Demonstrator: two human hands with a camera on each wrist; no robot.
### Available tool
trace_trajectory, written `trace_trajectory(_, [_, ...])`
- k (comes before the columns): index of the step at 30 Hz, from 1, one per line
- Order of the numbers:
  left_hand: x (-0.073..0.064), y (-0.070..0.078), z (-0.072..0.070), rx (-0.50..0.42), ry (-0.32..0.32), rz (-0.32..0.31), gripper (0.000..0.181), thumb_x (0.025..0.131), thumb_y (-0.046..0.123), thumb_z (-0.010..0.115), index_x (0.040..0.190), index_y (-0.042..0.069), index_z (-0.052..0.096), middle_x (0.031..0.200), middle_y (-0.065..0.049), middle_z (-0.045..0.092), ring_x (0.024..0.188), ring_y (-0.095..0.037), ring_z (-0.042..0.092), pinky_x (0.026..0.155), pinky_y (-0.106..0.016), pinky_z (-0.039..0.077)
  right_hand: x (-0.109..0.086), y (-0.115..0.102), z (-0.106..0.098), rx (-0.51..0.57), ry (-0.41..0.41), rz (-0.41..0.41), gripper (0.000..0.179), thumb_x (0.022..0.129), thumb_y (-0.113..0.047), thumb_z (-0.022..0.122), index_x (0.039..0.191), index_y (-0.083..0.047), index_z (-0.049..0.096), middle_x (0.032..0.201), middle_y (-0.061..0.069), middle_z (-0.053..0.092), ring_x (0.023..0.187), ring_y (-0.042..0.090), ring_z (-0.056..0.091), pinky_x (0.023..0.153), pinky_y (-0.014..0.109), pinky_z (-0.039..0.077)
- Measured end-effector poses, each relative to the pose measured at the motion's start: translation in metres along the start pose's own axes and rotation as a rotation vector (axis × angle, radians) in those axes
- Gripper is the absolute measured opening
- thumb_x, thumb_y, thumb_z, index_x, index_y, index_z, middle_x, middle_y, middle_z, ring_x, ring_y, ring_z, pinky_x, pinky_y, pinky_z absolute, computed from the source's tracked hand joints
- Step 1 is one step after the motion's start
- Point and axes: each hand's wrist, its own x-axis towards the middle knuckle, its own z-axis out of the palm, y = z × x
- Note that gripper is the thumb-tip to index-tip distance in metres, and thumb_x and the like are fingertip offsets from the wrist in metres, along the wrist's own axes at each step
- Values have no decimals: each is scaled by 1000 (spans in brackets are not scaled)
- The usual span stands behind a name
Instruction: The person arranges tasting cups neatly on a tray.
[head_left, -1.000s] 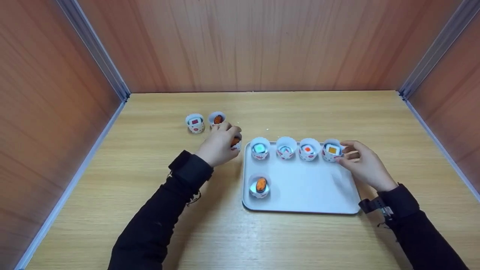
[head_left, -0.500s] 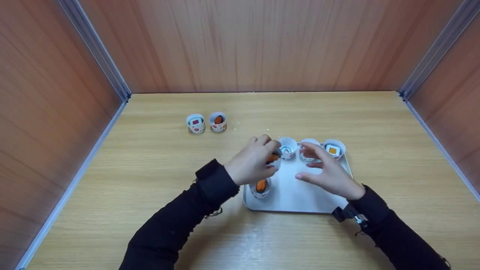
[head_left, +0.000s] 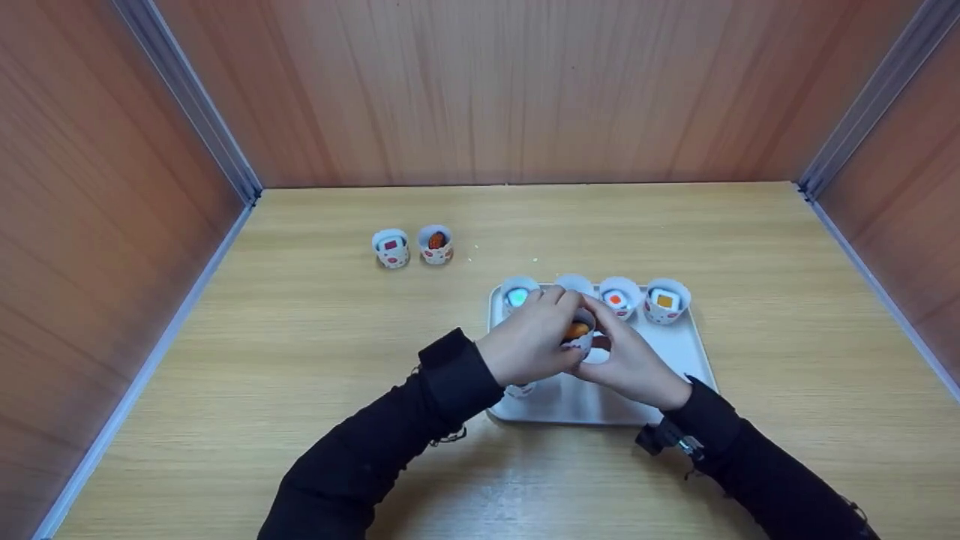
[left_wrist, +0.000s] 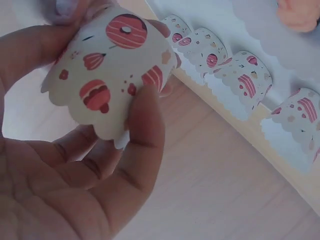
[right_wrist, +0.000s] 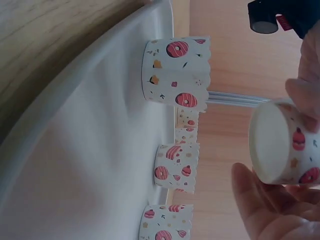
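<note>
Above the pale tray (head_left: 690, 352), my left hand (head_left: 529, 341) and right hand (head_left: 630, 364) meet at one small paper baking cup (head_left: 581, 341) with an orange piece (head_left: 577, 331) inside. The left wrist view has the cup's wall (left_wrist: 110, 75), printed with donuts and cakes, between my left thumb and fingers (left_wrist: 145, 120). On its other side my right thumb and index finger hold it. In the right wrist view its white base (right_wrist: 270, 145) shows off the tray, with right fingers (right_wrist: 250, 192) against it. Most of the cup is hidden behind the left hand in the head view.
A row of similar cups (head_left: 665, 300) stands along the tray's back edge. Another cup (head_left: 520, 390) at the tray's front left is mostly covered by the left hand. Two more cups, one with a red-marked white piece (head_left: 391, 247), one with a brown piece (head_left: 436, 241), stand back left.
My left hand has carried the cup from the table left of the tray rightward over it. My right hand has left the back-right cup, moved left, and now holds the carried cup too.
</note>
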Motion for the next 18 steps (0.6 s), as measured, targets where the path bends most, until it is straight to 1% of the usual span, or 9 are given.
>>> trace_trajectory(3, [0,0,0,-26,9,3,51,90,27,67,132,5,49,121,-9,56,105,-22,48,85,-29,45,0,-1,1,2,14,12,88,84,-12,76,154,-8,24,152,9,40,133,22,44,102,40,46])
trace_trajectory(6, [-1,-3,-2,-70,15,6,53,90,29,68,134,5,48,123,-9,55,108,-21,50,88,-29,47,1,-2,-1,-9,19,12,86,84,-11,75,154,-8,25,151,8,42,132,22,46,102,38,47])
trace_trajectory(9, [-3,-7,-3,-111,43,14,57,90,32,69,136,6,48,127,-10,55,109,-19,52,90,-29,49,1,-1,-3,-35,26,-1,75,84,-12,75,149,-11,36,144,6,48,126,20,50,98,32,49])
trace_trajectory(12, [-8,-17,-4,-144,97,3,56,92,34,66,137,5,49,129,-12,56,109,-20,55,91,-32,51,-1,0,-6,-55,47,-8,62,83,-12,76,139,-13,48,135,3,55,116,17,54,92,26,49])
trace_trajectory(14, [-12,-26,-3,-162,139,-32,53,94,32,64,137,4,50,128,-13,57,110,-21,56,92,-34,51,-2,3,-8,-54,65,-7,57,82,-11,78,132,-12,52,129,4,58,111,17,56,90,23,49])
trace_trajectory(16, [-16,-36,-1,-186,169,-85,48,95,26,62,136,2,51,126,-14,58,111,-23,57,94,-36,50,-3,5,-10,-56,79,7,56,80,-8,79,129,-10,52,126,5,58,109,17,57,90,21,49])
trace_trajectory(18, [-21,-47,1,-199,185,-146,45,95,19,60,135,1,51,124,-16,58,112,-26,58,96,-37,50,-4,7,-11,-61,85,36,56,78,-7,79,128,-9,52,125,6,59,108,17,57,91,20,48])
